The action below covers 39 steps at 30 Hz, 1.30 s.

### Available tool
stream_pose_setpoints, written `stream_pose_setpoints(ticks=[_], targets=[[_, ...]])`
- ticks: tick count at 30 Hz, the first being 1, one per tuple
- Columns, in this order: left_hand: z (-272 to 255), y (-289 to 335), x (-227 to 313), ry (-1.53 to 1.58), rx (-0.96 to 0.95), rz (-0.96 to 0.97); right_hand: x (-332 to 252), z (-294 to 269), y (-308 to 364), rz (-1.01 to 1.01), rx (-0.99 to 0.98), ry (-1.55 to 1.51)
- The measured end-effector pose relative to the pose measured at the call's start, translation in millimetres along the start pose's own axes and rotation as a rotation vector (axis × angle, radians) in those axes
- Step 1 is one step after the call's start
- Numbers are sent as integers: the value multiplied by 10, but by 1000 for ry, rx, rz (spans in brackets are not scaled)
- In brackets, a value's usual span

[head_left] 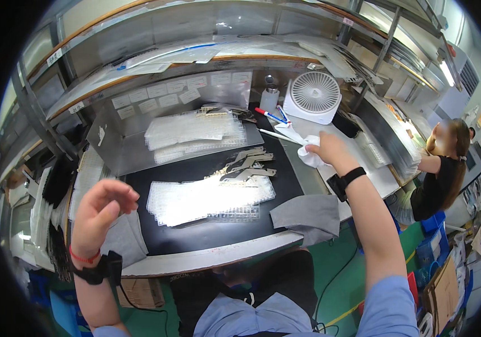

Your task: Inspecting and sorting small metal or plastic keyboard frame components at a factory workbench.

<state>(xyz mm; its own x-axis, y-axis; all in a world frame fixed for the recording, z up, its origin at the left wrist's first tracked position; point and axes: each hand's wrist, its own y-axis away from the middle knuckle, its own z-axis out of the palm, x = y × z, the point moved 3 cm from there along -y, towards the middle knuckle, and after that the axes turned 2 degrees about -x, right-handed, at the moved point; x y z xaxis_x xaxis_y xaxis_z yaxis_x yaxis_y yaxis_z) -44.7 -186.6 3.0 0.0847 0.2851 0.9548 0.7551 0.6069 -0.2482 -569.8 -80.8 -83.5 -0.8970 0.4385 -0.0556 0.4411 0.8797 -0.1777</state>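
Note:
My right hand (328, 149) is closed on a crumpled white cloth (308, 158) at the right of the bench, just in front of a white fan. Raised above the bench's left edge, my left hand (103, 209) holds nothing; its fingers are loosely bent and apart from the thumb. Between the hands, a fanned stack of thin white perforated sheets (195, 201) lies on the black mat (167, 240), shining under the light. Several flat metal pieces (250, 164) rest at the stack's far right end. Farther back is a second stack of similar sheets (187, 130).
Beyond the cloth are a white fan (315, 92), a bottle (269, 99) and a red-and-blue marker (271, 115). Grey cloths (306, 216) hang over the front edge. Loaded shelves (195, 53) stretch overhead. A person (443, 163) sits at the far right.

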Motion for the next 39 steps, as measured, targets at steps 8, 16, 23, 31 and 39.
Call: stream_pose_setpoints(ticks=[8,16,23,31,39], targets=[[-24,-680,-310,123,-31,-110,-1549,-715,296,-373,-322,-539],[-227,-1107,-1207,575,93,-286,-1919,-253,486,-520,-432,-147],[-337,-1054,-1555,686,147,-324,-1936,-218,468,-502,-442,-334],[-215,-1048,-1495,620,63,-364,-1913,-366,23,-286,-477,-1168],[-149,-1097,-1434,400,169,-397,-1687,181,-185,-96,-341,-1475]])
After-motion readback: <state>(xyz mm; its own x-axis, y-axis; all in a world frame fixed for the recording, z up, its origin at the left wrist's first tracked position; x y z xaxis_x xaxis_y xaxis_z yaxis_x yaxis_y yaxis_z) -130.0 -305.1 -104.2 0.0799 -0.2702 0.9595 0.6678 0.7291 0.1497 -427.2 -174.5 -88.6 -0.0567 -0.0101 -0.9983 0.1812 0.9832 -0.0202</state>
